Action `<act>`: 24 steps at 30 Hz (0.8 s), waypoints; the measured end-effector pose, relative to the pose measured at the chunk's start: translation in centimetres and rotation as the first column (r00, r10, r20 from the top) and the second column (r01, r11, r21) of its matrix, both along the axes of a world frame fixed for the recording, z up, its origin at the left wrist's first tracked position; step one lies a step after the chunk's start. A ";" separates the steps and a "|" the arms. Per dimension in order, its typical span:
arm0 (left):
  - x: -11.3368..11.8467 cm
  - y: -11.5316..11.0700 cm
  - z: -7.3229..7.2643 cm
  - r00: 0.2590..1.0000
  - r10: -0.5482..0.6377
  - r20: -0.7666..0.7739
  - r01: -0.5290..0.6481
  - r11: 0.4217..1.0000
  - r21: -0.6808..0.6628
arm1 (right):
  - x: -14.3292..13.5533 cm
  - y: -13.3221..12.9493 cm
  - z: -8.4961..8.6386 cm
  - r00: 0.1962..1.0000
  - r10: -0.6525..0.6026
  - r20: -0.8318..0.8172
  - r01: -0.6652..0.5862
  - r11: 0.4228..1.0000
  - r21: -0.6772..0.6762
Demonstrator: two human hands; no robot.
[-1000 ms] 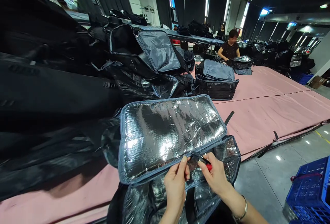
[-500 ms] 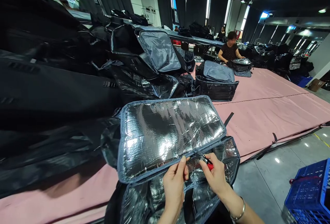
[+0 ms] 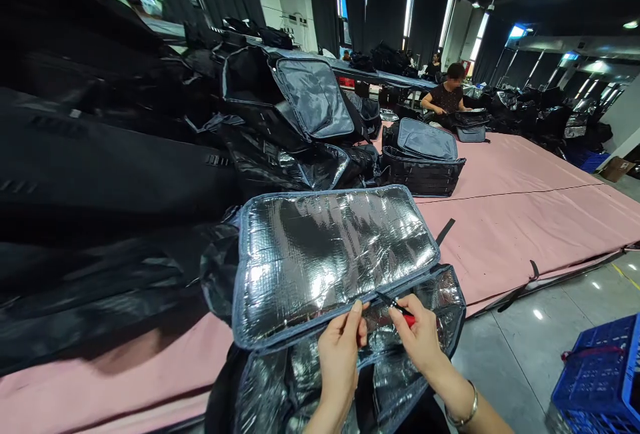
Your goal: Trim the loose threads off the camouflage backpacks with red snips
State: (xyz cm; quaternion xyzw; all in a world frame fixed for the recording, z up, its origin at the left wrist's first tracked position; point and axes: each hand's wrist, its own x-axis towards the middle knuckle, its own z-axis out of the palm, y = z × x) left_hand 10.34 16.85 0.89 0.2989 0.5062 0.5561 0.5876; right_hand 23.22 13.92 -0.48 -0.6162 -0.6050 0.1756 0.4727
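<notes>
An insulated bag with a silver foil lining point(image 3: 267, 387) stands before me. Its lid point(image 3: 330, 254), foil-faced and edged with grey-blue binding, lies tilted back. My left hand point(image 3: 340, 347) pinches the binding along the lid's near edge between thumb and fingers. Just to the right, my right hand point(image 3: 419, 334) is closed around small thread snips point(image 3: 399, 307) with black blades and a red part on the handle. The snips' tips point left and reach the lid's edge close to my left fingers. Whether a thread lies between the blades is too small to tell.
Dark bags point(image 3: 70, 154) pile up high at my left. A pink-covered table point(image 3: 520, 214) stretches away to the right, with an open bag point(image 3: 425, 174) on it. Farther back, a person point(image 3: 447, 94) handles another bag. A blue crate point(image 3: 593, 367) sits on the floor at right.
The snips' blades look closer together than before. Both my hands keep nearly the same place at the lid's edge. The person at the back has shifted the bag there, and its silver face is hidden.
</notes>
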 end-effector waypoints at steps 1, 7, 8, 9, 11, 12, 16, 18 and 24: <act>0.0 0.0 0.0 1.000 0.000 -0.005 0.000 1.000 0.004 | 0.0 0.0 0.1 1.000 0.001 -0.004 -0.001 1.000 0.007; 0.0 0.1 0.1 1.000 0.002 0.003 -0.002 1.000 -0.001 | -0.1 0.0 0.6 0.999 0.033 0.023 -0.033 0.999 0.008; 0.0 0.1 0.1 1.000 0.001 0.011 0.000 1.000 -0.008 | -0.2 0.0 0.6 0.999 0.039 0.031 -0.039 0.999 0.009; 0.1 0.1 0.1 1.000 -0.001 0.017 0.002 1.000 -0.015 | -0.2 0.0 0.7 0.999 0.040 0.033 -0.041 0.999 0.012; 0.1 0.2 0.0 1.000 -0.004 0.025 0.004 1.000 -0.019 | -0.3 0.0 0.7 0.999 0.032 0.027 -0.033 0.999 0.011; 0.1 0.2 -0.1 1.000 -0.002 0.026 0.003 1.000 -0.015 | -0.2 0.0 0.7 0.999 0.028 0.032 -0.029 1.000 0.006; 0.1 0.2 -0.2 0.999 0.006 0.036 -0.006 1.000 -0.006 | 0.3 0.2 1.0 0.987 0.125 0.097 -0.123 0.992 -0.026; 0.1 0.3 0.0 0.999 0.003 0.050 -0.003 1.000 -0.008 | 0.9 0.5 1.4 0.980 0.161 0.116 -0.160 0.987 -0.017; 0.0 0.6 0.8 0.995 0.000 0.096 0.004 0.999 -0.046 | 3.0 3.5 3.1 0.920 0.152 0.362 -0.190 0.979 0.072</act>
